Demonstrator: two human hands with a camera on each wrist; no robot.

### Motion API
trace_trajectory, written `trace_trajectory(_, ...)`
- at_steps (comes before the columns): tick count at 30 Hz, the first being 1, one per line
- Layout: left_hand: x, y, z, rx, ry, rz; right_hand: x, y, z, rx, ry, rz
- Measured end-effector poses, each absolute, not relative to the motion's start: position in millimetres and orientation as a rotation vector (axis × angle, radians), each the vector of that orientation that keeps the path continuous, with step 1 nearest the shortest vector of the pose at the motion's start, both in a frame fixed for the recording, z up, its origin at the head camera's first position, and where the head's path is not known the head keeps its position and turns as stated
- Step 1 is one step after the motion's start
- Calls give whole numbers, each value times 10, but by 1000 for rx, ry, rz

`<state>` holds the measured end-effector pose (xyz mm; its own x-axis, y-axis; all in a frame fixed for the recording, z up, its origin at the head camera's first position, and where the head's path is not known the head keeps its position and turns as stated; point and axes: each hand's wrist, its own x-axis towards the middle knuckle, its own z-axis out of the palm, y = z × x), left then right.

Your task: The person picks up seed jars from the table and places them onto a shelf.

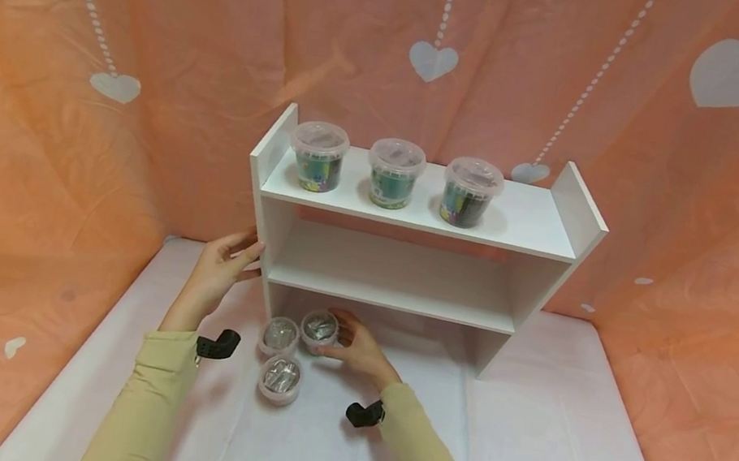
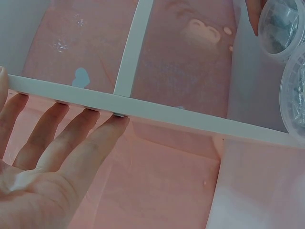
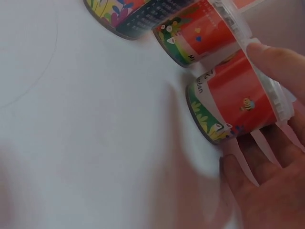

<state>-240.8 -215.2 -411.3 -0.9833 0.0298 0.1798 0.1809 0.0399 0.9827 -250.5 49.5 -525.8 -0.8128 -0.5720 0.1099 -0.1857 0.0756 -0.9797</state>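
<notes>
My right hand holds a small clear-lidded plastic tub, its thumb at the lid and its fingers around the side. This tub has a red label with a bee and leaves in the right wrist view. Two similar tubs stand close by, one at its left and one nearer the front. At the left side of a white shelf unit, my left hand touches the side panel with fairly straight fingers.
Three larger lidded tubs, a left one, a middle one and a right one, stand in a row on the top shelf. Orange cloth with white hearts hangs behind and at both sides. A white cloth covers the table.
</notes>
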Motion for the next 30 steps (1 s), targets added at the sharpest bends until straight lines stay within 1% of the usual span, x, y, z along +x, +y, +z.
trace_trajectory(14,-2410,-2159,-4138,-216,-2177,-2092,-2465,462,-5256,-764,2111,-1797)
trace_trajectory(16,-2405,-2160,-4138,-218,-2175,-2093,-2472,460,-5286,-775,2129,-1803)
trace_trajectory(23,-2399,-2152,-4121,-225,-2173,-2091,-2605,486,-5574,-734,2201,-1821)
trace_trajectory(30,-2399,-2156,-4127,-229,-2184,-2082,-2586,627,-5615,-673,2211,-1824)
